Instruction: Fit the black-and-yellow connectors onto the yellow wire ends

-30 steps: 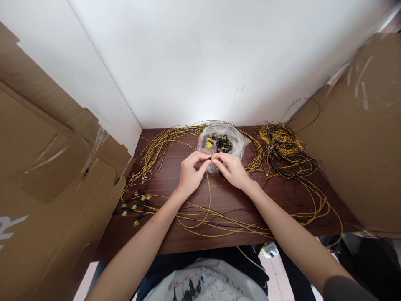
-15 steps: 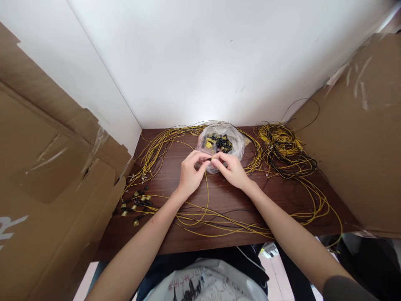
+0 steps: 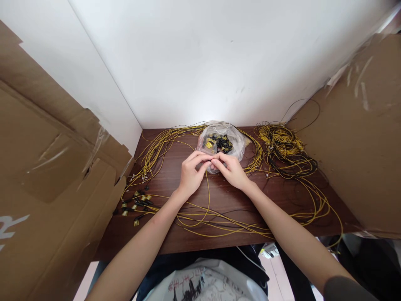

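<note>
Left hand and right hand are meeting at the near side of the plastic bag; fingers are pinching nearly together on a small dark part, mostly hidden. Yellow wire is trailing below the left hand over the table.

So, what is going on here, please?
A person's left hand and right hand meet over the brown table, pinching a small dark piece, mostly hidden. A thin yellow wire trails below them. Behind is a translucent plastic bag holding small black-and-yellow parts. Similar parts lie at the left, tangled yellow and black wires at the right.
</note>
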